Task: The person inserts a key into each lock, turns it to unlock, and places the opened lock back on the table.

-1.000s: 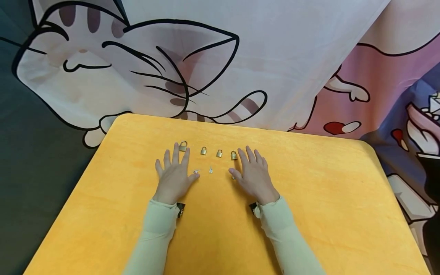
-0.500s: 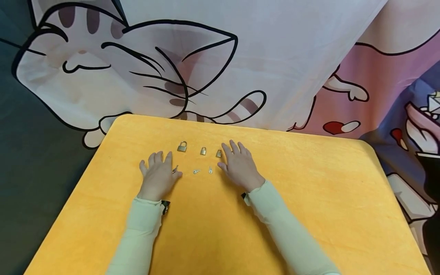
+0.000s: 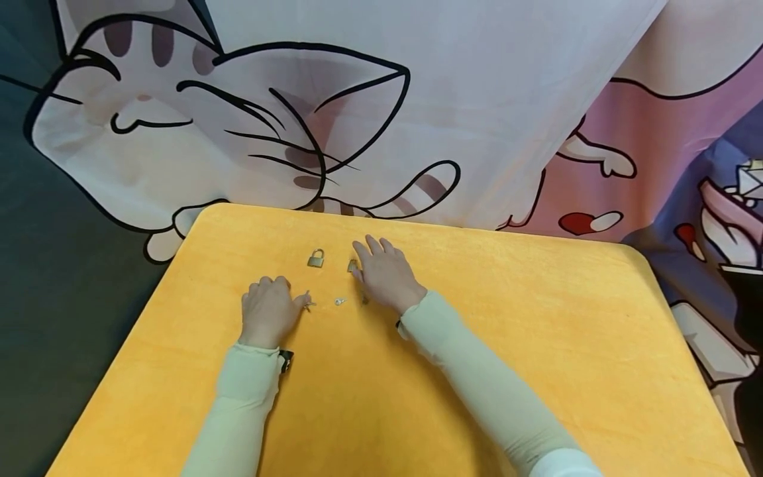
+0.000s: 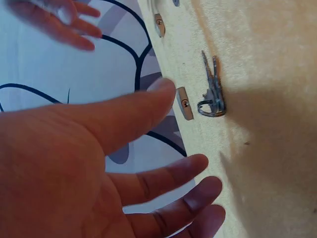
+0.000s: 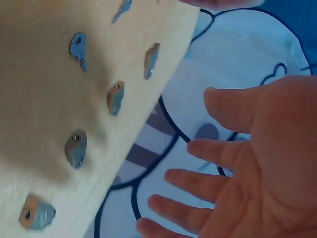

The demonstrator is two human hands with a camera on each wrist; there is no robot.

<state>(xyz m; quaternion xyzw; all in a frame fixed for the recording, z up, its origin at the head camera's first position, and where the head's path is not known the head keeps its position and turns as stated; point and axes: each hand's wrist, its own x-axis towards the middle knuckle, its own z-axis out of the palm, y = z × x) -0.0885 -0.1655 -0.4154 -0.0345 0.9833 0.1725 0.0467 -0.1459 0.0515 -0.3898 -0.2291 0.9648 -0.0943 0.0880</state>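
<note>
Zero things are pinched by the left hand [image 3: 265, 313] or right hand [image 3: 387, 273], both spread; keys [image 4: 214, 98] near the left could be scattered by a low sweep.

Both sleeved arms [image 3: 485, 381] stretch forward, left fingers [image 4: 168, 179] loosely bent, right fingers [image 5: 198, 185] spread apart.

Here's the table [image 3: 596, 344], broad and yellow, rounded at its far corners! Four padlocks [image 5: 76, 148] lie spaced in a line toward the far edge, the leftmost padlock [image 3: 316, 259] in full sight from the head view (the next one along only partly shows there). And on the nearer side, a small key [image 3: 340, 301], a second key [image 3: 365, 300] to its right, and, to its left, ringed keys [image 4: 217, 101].
</note>
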